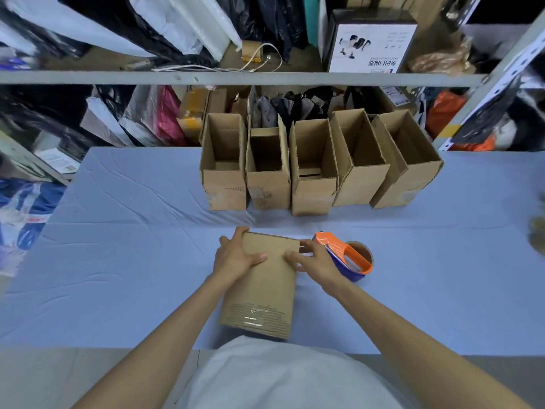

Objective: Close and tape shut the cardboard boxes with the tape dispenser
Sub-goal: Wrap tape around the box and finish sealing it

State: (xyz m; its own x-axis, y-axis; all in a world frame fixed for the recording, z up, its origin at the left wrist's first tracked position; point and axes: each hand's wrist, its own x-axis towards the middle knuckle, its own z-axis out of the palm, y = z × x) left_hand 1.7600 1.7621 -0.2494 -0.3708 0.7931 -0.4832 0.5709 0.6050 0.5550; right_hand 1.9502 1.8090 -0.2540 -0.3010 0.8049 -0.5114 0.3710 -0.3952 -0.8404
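A closed cardboard box (262,293) lies flat on the blue table cover (132,261) right in front of me, with torn tape marks on its near end. My left hand (236,255) grips its far left corner, thumb on top. My right hand (312,261) presses on its far right edge, fingers over the side. Just right of that hand, the orange and blue tape dispenser (345,255) rests on the cover with its brown tape roll (361,250). Neither hand touches the dispenser.
Several open cardboard boxes (312,172) stand in a row at the far side of the table. Behind them runs a grey metal shelf (236,77) packed with bags, parcels and a printed carton (371,42).
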